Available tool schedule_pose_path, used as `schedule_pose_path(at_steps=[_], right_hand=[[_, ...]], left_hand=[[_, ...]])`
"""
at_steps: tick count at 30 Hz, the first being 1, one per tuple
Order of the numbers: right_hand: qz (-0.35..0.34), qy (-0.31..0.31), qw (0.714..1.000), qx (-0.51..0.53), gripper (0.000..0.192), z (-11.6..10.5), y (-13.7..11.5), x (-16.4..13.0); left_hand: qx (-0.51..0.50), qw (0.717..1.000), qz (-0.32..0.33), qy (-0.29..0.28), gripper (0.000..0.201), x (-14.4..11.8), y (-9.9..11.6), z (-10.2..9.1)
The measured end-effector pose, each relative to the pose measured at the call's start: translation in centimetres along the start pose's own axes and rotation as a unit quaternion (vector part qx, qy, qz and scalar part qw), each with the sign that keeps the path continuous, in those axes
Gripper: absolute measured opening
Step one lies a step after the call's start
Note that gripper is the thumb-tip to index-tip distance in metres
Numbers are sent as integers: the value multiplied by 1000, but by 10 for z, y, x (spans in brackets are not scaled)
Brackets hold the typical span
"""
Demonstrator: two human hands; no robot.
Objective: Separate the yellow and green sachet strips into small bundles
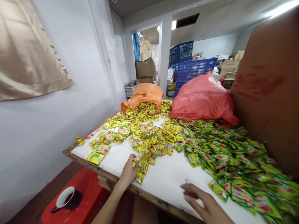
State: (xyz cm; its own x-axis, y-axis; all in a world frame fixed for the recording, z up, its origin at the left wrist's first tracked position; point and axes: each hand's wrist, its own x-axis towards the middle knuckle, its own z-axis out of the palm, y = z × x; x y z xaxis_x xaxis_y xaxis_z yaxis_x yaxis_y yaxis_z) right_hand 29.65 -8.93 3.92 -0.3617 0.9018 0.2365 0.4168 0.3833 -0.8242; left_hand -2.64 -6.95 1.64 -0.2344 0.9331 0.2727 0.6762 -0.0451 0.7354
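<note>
Red stool or crate [79, 199] near left on the floor, white cup [66, 196] of dark liquid on top. White-topped desk [168, 177] with worn wooden edge carries the work. Left hand [128, 172] at the near edge, fingers pinched on a yellow sachet [138, 158] at the tip of the yellow sachet pile [140, 133]; grasping it, about to draw it toward the near edge by the look of it. A single bigger yellow packet [94, 157] lies apart near the left corner, small yellow object [79, 141] at the far left edge, too small to tell. Orange sack [143, 95] far centre, mouth open, yellow sachets spilling out. Red sack [202, 99] far right. Green sachet pile [233, 161] spreads to the right, against a brown cardboard wall [268, 87]. Right hand [205, 203] near right, flat and open, fingers spread over bare desk just beside the green pile, holding nothing; blurred. Step judged: sorting or gathering sachets by colour. Next move calls for sliding the pinched sachet clear without dragging its neighbours.
</note>
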Motion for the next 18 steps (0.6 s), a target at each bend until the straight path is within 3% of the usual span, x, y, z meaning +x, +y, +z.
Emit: schedule_pose_path(at_steps=[1, 5, 10, 13, 18], right_hand=[[-7, -20, 1000, 18, 21, 9, -10, 11], [-45, 12, 998, 43, 14, 46, -28, 43], [-26, 18, 995, -96, 16, 86, -23, 73], [-43, -4, 987, -154, 16, 113, -32, 103], [-91, -71, 977, -180, 21, 156, -47, 146]], left_hand=[[-18, 1000, 2, 2, 31, 0, 8, 0], [-57, 998, 23, 21, 22, 2, 29, -25], [-76, 990, -36, 110, 36, 3, 42, -58], [-218, 964, -57, 138, 36, 4, 44, -57], [-413, 890, -145, 125, 38, 1, 37, -30]])
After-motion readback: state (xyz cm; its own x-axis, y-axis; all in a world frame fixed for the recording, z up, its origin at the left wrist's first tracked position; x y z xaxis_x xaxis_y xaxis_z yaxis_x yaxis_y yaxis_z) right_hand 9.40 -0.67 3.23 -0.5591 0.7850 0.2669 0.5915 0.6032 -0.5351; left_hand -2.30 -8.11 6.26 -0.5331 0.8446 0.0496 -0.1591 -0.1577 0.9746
